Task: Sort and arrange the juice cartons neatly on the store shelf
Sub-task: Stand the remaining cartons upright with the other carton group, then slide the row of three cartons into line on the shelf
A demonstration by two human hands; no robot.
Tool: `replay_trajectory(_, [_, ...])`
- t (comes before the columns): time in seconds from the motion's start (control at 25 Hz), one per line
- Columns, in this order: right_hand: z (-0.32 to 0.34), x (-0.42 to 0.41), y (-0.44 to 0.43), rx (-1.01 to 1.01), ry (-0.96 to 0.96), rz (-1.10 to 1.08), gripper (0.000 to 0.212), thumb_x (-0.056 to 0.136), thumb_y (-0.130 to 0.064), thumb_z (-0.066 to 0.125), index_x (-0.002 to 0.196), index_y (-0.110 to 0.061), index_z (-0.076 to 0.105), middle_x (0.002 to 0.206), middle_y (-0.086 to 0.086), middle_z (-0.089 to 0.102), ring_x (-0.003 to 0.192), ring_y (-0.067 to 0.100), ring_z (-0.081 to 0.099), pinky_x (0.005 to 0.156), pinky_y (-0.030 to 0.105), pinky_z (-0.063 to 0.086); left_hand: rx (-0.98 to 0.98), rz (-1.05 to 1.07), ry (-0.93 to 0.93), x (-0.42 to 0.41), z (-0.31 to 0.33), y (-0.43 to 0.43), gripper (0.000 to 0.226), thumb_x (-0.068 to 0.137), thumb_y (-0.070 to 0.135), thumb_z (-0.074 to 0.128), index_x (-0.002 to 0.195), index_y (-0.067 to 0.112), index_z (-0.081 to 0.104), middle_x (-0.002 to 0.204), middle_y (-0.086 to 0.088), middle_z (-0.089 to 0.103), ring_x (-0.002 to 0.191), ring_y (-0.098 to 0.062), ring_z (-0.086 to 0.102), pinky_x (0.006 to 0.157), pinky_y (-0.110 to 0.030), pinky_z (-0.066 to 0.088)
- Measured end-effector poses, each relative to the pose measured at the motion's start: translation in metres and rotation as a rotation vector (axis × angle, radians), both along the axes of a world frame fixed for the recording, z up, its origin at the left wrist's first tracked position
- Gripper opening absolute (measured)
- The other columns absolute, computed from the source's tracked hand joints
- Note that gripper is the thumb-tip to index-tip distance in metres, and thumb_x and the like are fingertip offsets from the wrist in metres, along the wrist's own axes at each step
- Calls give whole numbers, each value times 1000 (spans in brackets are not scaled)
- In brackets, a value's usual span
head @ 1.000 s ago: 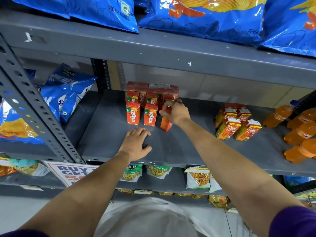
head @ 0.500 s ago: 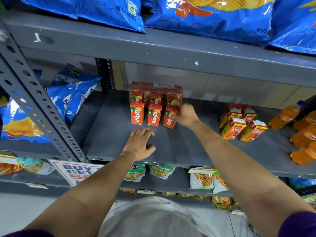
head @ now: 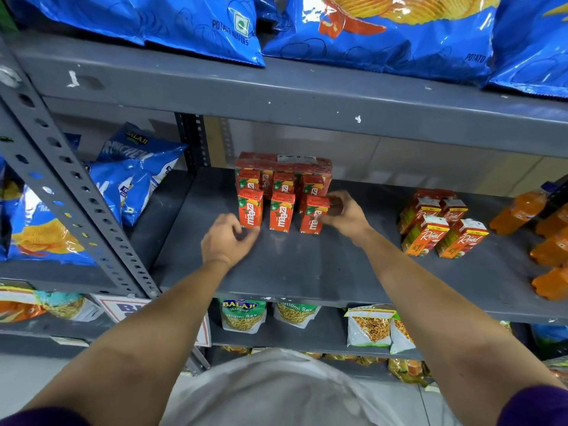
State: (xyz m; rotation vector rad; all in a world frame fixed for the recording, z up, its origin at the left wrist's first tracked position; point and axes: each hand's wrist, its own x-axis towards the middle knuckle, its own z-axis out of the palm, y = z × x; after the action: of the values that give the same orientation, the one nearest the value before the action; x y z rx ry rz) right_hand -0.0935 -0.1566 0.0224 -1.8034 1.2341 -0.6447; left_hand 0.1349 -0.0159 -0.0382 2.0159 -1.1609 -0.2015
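Three red-orange Maaza juice cartons stand in a front row on the grey shelf [head: 307, 272]: left carton [head: 250, 209], middle carton [head: 282, 213], right carton [head: 313, 215]. More of the same cartons [head: 282, 170] are packed behind them. My right hand [head: 344, 215] grips the right carton, which leans slightly. My left hand [head: 227, 241] is loosely curled, fingers touching the base of the left carton. A group of Real juice cartons [head: 442, 226] stands further right on the same shelf.
Orange drink bottles [head: 550, 238] lie at the shelf's right end. Blue chip bags [head: 129, 179] fill the bay to the left, behind a perforated upright [head: 70, 204]. The upper shelf carries large blue wafer bags [head: 384, 29]. Snack pouches [head: 368, 330] hang below.
My right hand stood the third carton up at the right of the front row. My left hand lifted off the shelf and moved forward to the left carton.
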Motion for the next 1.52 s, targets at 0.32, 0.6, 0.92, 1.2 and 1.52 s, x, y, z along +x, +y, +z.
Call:
replay_trajectory(0.32, [-17,18,-5,97,42,115,43,76,-16,77,115,-18,57,116,4,68,108,21,64,100,45,48,118,-143,268,28,2,-34,35,73,38,79,97,23,59,104,6,66,49,-8,62,48,-20,52])
replay_trajectory(0.6, [-25,33,-1,160,-4,159,61,75,-13,79,129,-11,51,127,10,63,115,25,61,102,46,47,260,-258,331,28,15,-52,57,59,34,90,106,23,61,104,8,67,79,-13,67,70,-29,56])
replay_trajectory(0.92, [-33,30,9,270,-75,241,54,68,-3,82,116,-12,61,114,8,69,105,22,66,96,45,51,467,-361,448,16,24,-44,31,62,29,89,80,24,65,62,8,69,46,-8,55,36,-17,36])
replay_trajectory(1.2, [-44,19,39,342,-68,187,50,59,-14,90,105,-18,69,104,1,74,93,12,71,89,34,55,461,-384,487,4,19,-20,33,60,23,90,79,25,64,74,9,70,61,-8,61,45,-20,42])
replay_trajectory(1.52, [-57,-3,77,338,-113,176,47,56,-23,91,98,-25,70,98,-7,75,89,5,70,82,25,53,514,-352,499,-15,16,14,33,60,24,90,81,26,64,75,14,70,68,-5,62,49,-20,44])
